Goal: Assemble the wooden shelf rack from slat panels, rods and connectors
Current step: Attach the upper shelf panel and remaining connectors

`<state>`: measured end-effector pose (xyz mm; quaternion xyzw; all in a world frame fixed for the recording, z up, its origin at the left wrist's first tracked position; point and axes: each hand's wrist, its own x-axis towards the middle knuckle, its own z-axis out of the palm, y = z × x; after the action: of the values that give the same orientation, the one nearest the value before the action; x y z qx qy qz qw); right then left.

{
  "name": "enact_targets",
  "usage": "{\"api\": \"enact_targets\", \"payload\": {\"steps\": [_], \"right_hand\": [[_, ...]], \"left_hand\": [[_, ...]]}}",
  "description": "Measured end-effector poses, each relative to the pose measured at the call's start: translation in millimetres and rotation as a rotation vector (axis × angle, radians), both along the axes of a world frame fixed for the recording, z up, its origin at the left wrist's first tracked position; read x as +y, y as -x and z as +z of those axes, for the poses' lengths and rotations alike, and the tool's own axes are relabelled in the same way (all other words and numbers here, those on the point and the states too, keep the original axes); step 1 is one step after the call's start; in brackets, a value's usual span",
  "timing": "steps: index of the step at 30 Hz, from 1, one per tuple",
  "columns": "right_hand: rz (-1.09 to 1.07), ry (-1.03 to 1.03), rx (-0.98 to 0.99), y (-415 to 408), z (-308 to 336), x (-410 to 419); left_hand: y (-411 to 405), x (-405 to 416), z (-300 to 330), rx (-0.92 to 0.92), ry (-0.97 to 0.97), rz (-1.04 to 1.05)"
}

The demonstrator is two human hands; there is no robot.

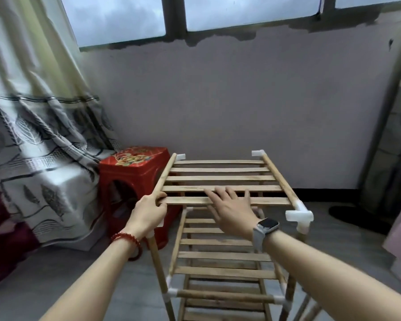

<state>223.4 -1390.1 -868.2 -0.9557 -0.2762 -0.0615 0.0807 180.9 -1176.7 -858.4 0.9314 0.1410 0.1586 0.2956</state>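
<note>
The wooden shelf rack stands on the floor before me, with a top slat panel (220, 178) and lower slat panels (222, 256) below it. White plastic connectors sit at the top corners, one at the near right (299, 216) and two at the far corners (258, 153). My left hand (148, 209) grips the panel's left side rod near its front end. My right hand (232, 207) lies flat, fingers spread, on the front slats of the top panel. Vertical rods (156, 262) run down to more connectors (171, 291).
A red plastic stool (130, 172) stands just left of the rack, against a patterned curtain (39, 140). A grey wall (241, 100) with windows is behind. A dark round base (357, 216) sits on the floor at the right.
</note>
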Motion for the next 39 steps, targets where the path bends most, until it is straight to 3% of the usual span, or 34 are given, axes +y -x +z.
{"api": "enact_targets", "payload": {"steps": [5, 13, 19, 21, 24, 26, 30, 34, 39], "right_hand": [[0.116, -0.023, -0.277, 10.6, -19.0, 1.4], [0.357, -0.04, -0.23, -3.6, -4.0, -34.9], [0.097, 0.11, -0.384, -28.7, -9.2, -53.9], [0.006, -0.073, -0.29, -29.1, -9.4, -55.7], [-0.034, -0.759, 0.07, -5.0, -6.3, -67.1], [-0.004, -0.99, 0.2, 28.5, -8.4, -76.2], [0.111, -1.042, 0.309, 85.4, -25.6, -68.5], [-0.002, -1.048, 0.183, 96.0, -31.2, -63.2], [-0.065, -1.213, 0.217, 98.9, -34.7, -67.8]], "left_hand": [[42.2, -12.8, 1.1, -0.041, 0.019, -0.004], [111.2, -44.1, 11.2, -0.013, 0.191, -0.231], [116.6, -86.8, 13.7, -0.047, 0.051, -0.39], [110.5, -103.9, 15.9, -0.082, -0.099, -0.411], [97.6, -114.7, 20.3, -0.225, -0.571, -0.356], [88.6, -117.1, 20.7, -0.354, -0.688, -0.403], [75.6, -116.9, 6.0, -0.342, -0.673, -0.578], [76.8, -116.2, -0.1, -0.392, -0.652, -0.609], [78.8, -116.3, 0.9, -0.413, -0.601, -0.654]]}}
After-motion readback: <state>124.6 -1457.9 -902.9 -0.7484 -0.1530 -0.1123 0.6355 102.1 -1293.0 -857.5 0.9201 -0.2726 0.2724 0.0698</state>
